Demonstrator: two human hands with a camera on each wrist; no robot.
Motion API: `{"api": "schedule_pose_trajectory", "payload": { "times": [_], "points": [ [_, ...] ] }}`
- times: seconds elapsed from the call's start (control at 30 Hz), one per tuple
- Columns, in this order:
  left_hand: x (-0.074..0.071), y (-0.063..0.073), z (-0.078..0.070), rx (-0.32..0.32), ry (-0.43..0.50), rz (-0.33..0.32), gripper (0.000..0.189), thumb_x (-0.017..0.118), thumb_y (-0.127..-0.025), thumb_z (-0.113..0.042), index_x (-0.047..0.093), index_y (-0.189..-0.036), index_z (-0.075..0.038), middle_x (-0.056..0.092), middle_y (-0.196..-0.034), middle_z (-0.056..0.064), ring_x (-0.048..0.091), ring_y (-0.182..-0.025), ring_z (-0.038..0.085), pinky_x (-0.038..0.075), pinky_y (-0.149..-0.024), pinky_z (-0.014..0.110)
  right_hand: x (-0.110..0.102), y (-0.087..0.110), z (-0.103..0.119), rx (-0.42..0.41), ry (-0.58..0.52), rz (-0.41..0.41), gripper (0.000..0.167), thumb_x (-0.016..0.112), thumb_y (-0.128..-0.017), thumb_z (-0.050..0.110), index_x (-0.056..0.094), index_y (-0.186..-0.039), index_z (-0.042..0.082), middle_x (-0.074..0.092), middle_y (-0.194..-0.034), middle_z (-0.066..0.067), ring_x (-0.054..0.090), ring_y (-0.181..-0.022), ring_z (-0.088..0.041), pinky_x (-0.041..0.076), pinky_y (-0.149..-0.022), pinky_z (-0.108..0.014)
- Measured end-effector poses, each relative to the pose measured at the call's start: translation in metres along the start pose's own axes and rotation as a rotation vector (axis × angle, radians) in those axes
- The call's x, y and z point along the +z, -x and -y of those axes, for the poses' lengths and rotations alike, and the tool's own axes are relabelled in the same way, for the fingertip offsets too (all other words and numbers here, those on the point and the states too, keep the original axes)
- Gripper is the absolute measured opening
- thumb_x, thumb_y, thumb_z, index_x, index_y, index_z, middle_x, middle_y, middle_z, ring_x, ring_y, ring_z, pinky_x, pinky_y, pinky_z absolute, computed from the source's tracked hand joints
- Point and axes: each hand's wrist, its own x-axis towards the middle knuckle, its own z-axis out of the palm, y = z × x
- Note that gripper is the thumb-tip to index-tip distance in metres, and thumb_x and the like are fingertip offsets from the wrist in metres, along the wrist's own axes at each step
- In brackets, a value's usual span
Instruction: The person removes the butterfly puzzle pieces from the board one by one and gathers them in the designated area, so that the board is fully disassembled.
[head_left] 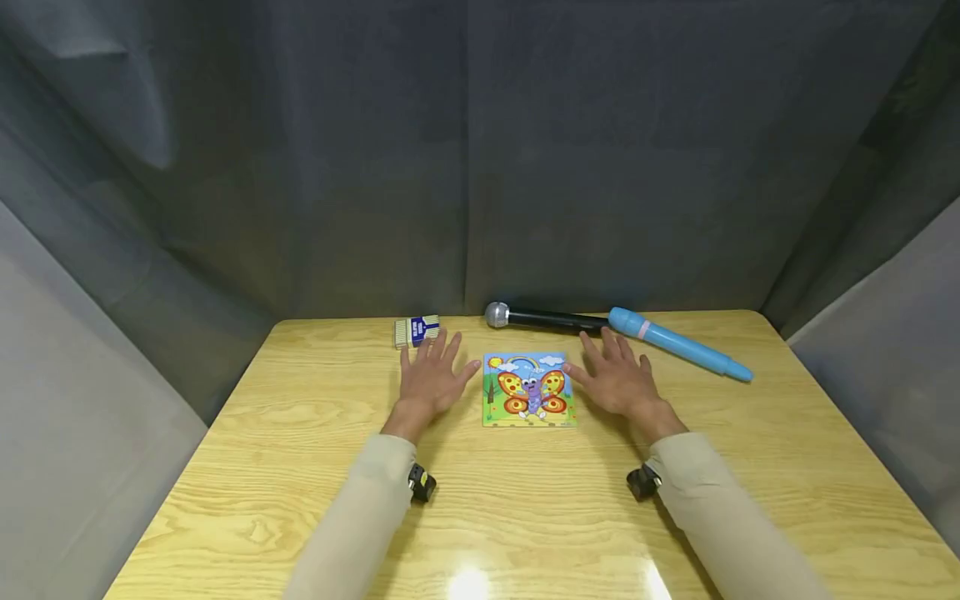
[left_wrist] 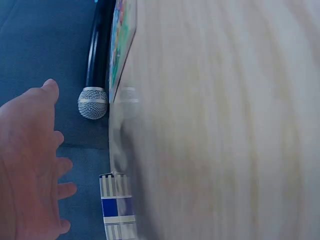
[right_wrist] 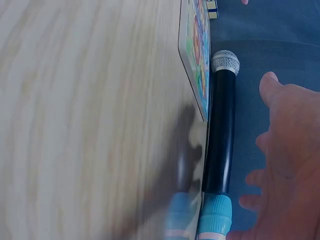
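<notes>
My left hand (head_left: 429,387) hovers over the table with its fingers spread, holding nothing. Just past its fingertips lies a small box (head_left: 409,332) with blue and cream stripes. My right hand (head_left: 621,381), also spread and holding nothing, is raised over the wood on the other side. Between the two hands a flat square picture board (head_left: 530,392) shows a purple butterfly with red and yellow wings. Behind it lies a black microphone (head_left: 551,320) with a silver mesh head (left_wrist: 93,103). Both wrist views show the hands apart from these things.
At the right lies a long blue stick (head_left: 684,346) with a pink band, its ridged end (right_wrist: 215,212) by the microphone's tail. The wooden table (head_left: 517,517) ends at a dark grey curtain (head_left: 375,167). Light grey panels (head_left: 67,400) stand at both sides.
</notes>
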Motion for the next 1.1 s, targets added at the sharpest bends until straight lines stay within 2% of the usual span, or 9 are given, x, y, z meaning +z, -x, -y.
{"api": "schedule_pose_trajectory", "payload": {
  "times": [0.17, 0.3, 0.57, 0.73, 0.87, 1.1],
  "points": [
    [0.010, 0.003, -0.003, 0.013, 0.014, 0.001, 0.073, 0.022, -0.094, -0.070, 0.021, -0.155, -0.029, 0.019, -0.163, 0.002, 0.022, -0.148, 0.033, 0.005, -0.116, 0.063, 0.009, 0.003, 0.004, -0.008, 0.003, 0.026, 0.084, 0.025, -0.093, 0.072, 0.008, -0.157, 0.020, 0.000, -0.162, -0.020, 0.005, -0.147, -0.047, 0.009, -0.108, -0.073],
    [0.015, 0.004, -0.007, 0.029, 0.059, 0.013, 0.070, 0.027, -0.095, -0.068, 0.023, -0.154, -0.029, 0.025, -0.161, 0.003, 0.027, -0.145, 0.035, 0.006, -0.115, 0.063, 0.017, 0.004, 0.006, -0.020, 0.007, 0.028, 0.080, 0.028, -0.095, 0.068, 0.010, -0.157, 0.020, 0.002, -0.162, -0.020, 0.007, -0.147, -0.046, 0.012, -0.108, -0.073],
    [0.019, 0.005, -0.015, 0.024, 0.107, 0.070, 0.070, 0.027, -0.095, -0.067, 0.025, -0.154, -0.028, 0.022, -0.162, 0.002, 0.027, -0.145, 0.032, 0.010, -0.115, 0.061, 0.023, 0.007, 0.016, -0.062, -0.002, 0.034, 0.076, 0.033, -0.097, 0.063, 0.015, -0.156, 0.019, 0.008, -0.162, -0.020, 0.012, -0.146, -0.046, 0.019, -0.107, -0.072],
    [0.022, 0.007, -0.021, 0.048, 0.154, 0.126, 0.068, 0.031, -0.097, -0.064, 0.023, -0.154, -0.028, 0.021, -0.162, 0.001, 0.026, -0.143, 0.031, 0.013, -0.114, 0.060, 0.023, 0.009, 0.023, -0.075, -0.006, 0.063, 0.076, 0.037, -0.097, 0.061, 0.016, -0.156, 0.019, 0.011, -0.161, -0.021, 0.016, -0.145, -0.047, 0.021, -0.105, -0.072],
    [0.023, 0.006, -0.024, 0.072, 0.142, 0.139, 0.068, 0.030, -0.097, -0.063, 0.023, -0.154, -0.028, 0.021, -0.162, 0.000, 0.027, -0.141, 0.030, 0.015, -0.114, 0.058, 0.024, 0.010, 0.028, -0.089, 0.009, 0.066, 0.076, 0.039, -0.096, 0.061, 0.017, -0.156, 0.021, 0.014, -0.161, -0.020, 0.018, -0.145, -0.046, 0.022, -0.106, -0.071],
    [0.024, 0.004, -0.029, 0.077, 0.118, 0.142, 0.067, 0.034, -0.097, -0.062, 0.030, -0.152, -0.024, 0.030, -0.158, 0.000, 0.035, -0.128, 0.027, 0.029, -0.100, 0.053, 0.025, 0.013, 0.038, -0.122, 0.035, 0.081, 0.077, 0.047, -0.093, 0.059, 0.022, -0.155, 0.022, 0.017, -0.161, -0.018, 0.019, -0.145, -0.045, 0.018, -0.108, -0.070]
  ]
}}
